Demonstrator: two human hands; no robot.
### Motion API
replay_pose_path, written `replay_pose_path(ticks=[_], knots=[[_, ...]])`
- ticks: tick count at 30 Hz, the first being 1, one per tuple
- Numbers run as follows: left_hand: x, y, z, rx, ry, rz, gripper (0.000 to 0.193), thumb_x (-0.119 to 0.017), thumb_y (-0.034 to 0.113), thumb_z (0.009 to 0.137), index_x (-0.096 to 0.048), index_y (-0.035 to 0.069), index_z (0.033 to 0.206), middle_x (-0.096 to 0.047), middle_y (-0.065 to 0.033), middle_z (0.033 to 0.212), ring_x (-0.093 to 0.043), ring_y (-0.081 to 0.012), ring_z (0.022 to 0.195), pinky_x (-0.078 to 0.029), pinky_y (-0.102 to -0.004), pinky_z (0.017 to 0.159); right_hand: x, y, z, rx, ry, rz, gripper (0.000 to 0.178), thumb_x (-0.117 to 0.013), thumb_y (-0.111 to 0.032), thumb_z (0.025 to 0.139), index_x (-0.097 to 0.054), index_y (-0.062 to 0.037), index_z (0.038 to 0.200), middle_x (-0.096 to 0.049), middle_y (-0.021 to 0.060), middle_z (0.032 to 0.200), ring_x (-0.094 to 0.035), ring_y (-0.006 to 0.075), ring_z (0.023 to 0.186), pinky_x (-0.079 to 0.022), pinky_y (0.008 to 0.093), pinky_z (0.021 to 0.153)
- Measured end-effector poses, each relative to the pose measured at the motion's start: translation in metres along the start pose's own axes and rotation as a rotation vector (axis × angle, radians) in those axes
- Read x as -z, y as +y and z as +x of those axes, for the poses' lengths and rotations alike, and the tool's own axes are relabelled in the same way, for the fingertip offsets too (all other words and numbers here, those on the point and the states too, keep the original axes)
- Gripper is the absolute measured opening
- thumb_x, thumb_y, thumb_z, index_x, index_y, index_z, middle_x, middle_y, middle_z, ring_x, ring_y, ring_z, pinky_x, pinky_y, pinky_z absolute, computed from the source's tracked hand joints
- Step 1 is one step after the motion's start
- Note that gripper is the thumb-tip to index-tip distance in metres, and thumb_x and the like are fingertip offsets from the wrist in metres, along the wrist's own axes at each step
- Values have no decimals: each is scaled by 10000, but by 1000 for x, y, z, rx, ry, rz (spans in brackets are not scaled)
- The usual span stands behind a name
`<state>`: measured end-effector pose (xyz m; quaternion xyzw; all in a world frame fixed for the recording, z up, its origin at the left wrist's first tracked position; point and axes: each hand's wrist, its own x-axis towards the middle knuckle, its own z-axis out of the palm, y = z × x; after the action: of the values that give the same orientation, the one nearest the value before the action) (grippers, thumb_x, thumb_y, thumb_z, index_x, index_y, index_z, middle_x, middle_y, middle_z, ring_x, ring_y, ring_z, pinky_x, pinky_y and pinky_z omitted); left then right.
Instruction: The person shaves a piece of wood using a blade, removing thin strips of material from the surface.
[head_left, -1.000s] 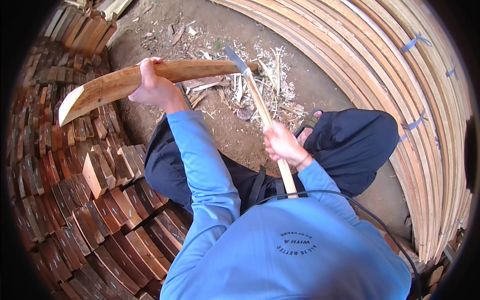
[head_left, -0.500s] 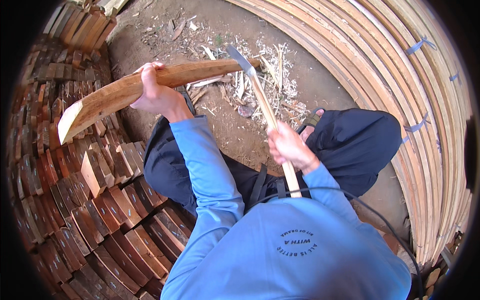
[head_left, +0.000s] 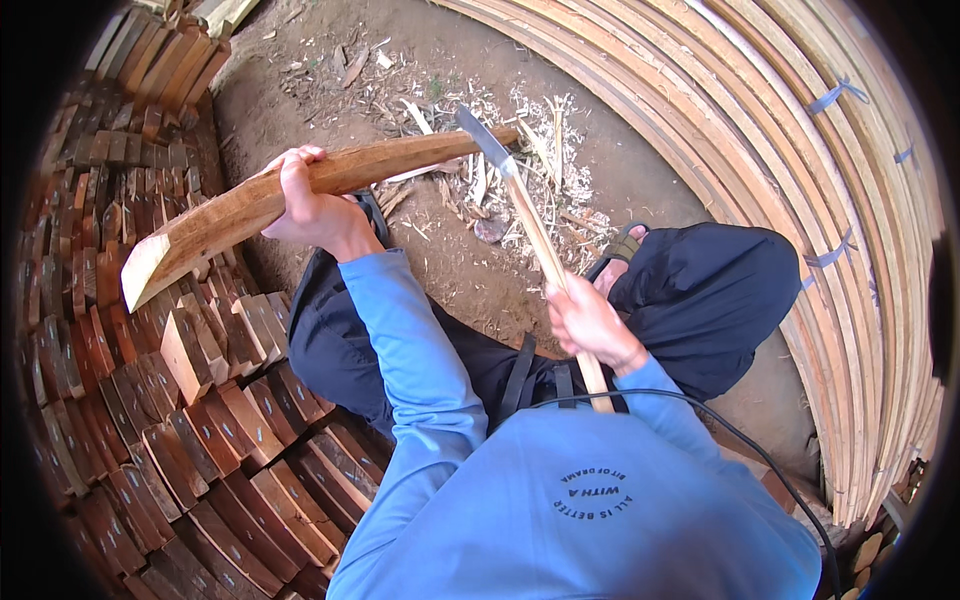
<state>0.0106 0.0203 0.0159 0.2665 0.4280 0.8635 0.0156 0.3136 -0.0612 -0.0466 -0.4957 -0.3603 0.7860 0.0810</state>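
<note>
My left hand (head_left: 318, 205) is closed around a long rough wooden beam (head_left: 235, 205), thumb over its upper face. The beam slants from a pale cut end at the left to a narrow tip over the wood chips. In my right hand (head_left: 590, 322) is the pale wooden handle of a hatchet (head_left: 535, 225), with the fingers wrapped round its lower part. The hatchet's grey metal head (head_left: 483, 137) lies at the beam's far end; whether it touches the wood I cannot tell.
Stacked short timber blocks (head_left: 215, 440) fill the left side. Long bent-looking planks (head_left: 770, 130) tied with blue strips curve along the right. Wood chips (head_left: 580, 205) litter the dirt floor (head_left: 280, 90) between my legs. A black cable (head_left: 740, 450) crosses my shirt.
My right hand and the hatchet have shifted slightly toward me and to the right. The beam's pale end has dipped a little, while my left hand keeps its hold.
</note>
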Motion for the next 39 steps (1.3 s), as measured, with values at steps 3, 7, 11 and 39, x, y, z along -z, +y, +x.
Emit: replay_pose_path(ticks=[3, 7, 11, 39], knots=[[-7, 3, -10, -9, 24, 43, 52, -618, -27, 773, -587, -45, 811, -619, -143, 742, -627, -233, 642, -547, -348, 642, -2, -12, -2, -35, 17, -5, 109, -413, -160, 1090, -444, -61, 1054, -457, -4, 633, -435, 91, 408, -364, 273, 328], [-28, 4, -5, 20, 28, 113, 25, -597, -19, 769, -581, -37, 776, -602, -132, 722, -612, -231, 642, -541, -348, 653, 4, -8, 38, 65, 30, -48, 166, -425, -190, 1091, -416, -69, 979, -460, -4, 646, -441, 94, 429, -387, 270, 349], [-15, 1, 2, 10, 55, 81, 23, -595, -35, 768, -576, -47, 775, -613, -140, 730, -619, -230, 644, -535, -345, 624, 13, -5, -7, -116, -79, 74, 113, -426, -185, 1090, -414, -93, 1026, -447, -13, 657, -416, 80, 433, -374, 262, 349], [-36, -1, -12, -46, 52, 72, 68, -620, -49, 776, -576, -99, 790, -645, -165, 727, -640, -209, 602, -543, -343, 555, 8, -8, 36, 5, 48, -5, 131, -415, -202, 1101, -421, -93, 1029, -418, -28, 645, -398, 72, 433, -354, 260, 340]])
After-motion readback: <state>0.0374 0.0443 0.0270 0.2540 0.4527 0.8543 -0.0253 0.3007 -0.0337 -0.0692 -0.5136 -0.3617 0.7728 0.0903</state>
